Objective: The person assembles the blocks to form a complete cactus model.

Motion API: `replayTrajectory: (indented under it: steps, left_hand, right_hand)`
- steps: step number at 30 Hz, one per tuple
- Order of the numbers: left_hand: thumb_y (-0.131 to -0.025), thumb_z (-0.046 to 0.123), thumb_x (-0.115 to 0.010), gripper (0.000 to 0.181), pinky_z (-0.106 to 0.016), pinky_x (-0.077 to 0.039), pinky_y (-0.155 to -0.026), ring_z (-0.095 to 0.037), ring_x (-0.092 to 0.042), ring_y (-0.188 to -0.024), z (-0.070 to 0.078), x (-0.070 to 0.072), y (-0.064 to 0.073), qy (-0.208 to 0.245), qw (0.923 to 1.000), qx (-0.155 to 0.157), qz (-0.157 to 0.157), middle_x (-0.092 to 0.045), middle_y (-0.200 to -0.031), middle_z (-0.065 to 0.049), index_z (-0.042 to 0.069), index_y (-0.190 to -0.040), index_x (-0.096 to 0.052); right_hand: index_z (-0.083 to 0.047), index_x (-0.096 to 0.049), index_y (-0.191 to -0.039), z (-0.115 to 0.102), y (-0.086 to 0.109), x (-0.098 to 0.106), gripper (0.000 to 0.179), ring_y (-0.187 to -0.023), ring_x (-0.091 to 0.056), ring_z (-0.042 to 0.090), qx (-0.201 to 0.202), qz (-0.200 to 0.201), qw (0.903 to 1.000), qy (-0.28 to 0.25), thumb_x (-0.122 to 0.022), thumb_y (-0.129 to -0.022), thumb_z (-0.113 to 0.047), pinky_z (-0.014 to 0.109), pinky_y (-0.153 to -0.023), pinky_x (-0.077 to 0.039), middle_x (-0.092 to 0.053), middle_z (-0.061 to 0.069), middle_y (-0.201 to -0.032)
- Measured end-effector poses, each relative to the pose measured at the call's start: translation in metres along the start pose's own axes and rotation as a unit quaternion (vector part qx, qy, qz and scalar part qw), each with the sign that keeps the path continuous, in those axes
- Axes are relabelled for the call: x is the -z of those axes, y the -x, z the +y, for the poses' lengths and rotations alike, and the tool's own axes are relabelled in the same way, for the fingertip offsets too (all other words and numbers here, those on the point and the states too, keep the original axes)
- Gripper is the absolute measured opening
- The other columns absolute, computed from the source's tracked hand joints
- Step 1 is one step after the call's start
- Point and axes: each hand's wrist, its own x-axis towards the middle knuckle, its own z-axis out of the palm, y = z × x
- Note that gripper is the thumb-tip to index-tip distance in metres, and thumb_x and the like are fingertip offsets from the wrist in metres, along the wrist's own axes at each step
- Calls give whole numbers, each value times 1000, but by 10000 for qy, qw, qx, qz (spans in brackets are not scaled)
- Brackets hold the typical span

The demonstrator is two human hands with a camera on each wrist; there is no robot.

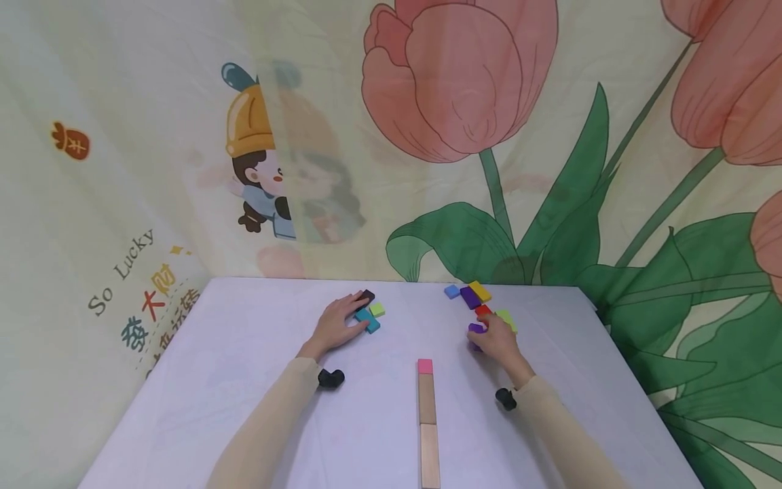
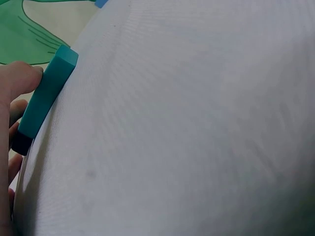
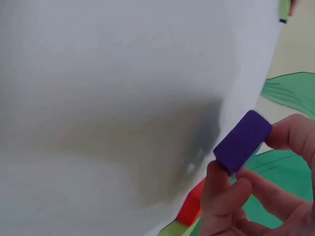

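Note:
My right hand (image 1: 499, 343) pinches a small purple block (image 3: 243, 141) between thumb and fingers; the right wrist view shows it above the white tabletop. Close by are a red block (image 1: 482, 310) and a light green block (image 1: 506, 320). My left hand (image 1: 337, 324) rests at the far left group of blocks. Its thumb touches a teal block (image 2: 48, 93), and its other fingers lie over a black block (image 1: 366, 297), partly hiding it. Another light green block (image 1: 377, 310) lies beside the teal one.
Behind my right hand lie a second purple block (image 1: 470, 297), a yellow block (image 1: 480, 291) and a blue block (image 1: 451, 291). A line of two wooden blocks (image 1: 427, 401) with a pink block (image 1: 425, 367) at its far end runs down the table's middle. A printed curtain (image 1: 330, 258) hangs behind.

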Motion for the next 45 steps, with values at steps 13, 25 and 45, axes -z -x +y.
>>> replayTrajectory:
  steps: [13, 25, 45]
  left_hand:
    - [-91, 39, -63, 60, -56, -19, -117, -34, -32, -143, 0, 1, 0, 44, 10000, -5, 44, -37, -157, -7, 14, -144, -52]
    - [-92, 40, -62, 60, -54, -19, -117, -32, -31, -144, -4, 0, -1, 6, 10000, 72, -23, -36, -157, -6, 15, -145, -52]
    - [-91, 40, -63, 60, -55, -21, -117, -33, -33, -143, -4, -1, -1, -27, 10000, -53, 7, -38, -156, -7, 15, -144, -52]
  right_hand:
    - [0, -66, -112, -49, 3, -31, 35, -81, -60, 25, 93, -483, 9966, -660, -76, -85, -19, 31, -66, -57, -63, 14, -94]
    - [-1, -64, -109, -69, 11, -53, 33, -74, -57, 22, 327, -661, 9945, -750, -77, -84, -19, 28, -59, -52, -60, 11, -86]
    - [-3, -64, -107, -59, 16, -68, 35, -78, -53, 22, 447, -632, 9953, -582, -79, -82, -22, 27, -58, -49, -58, 8, -85]
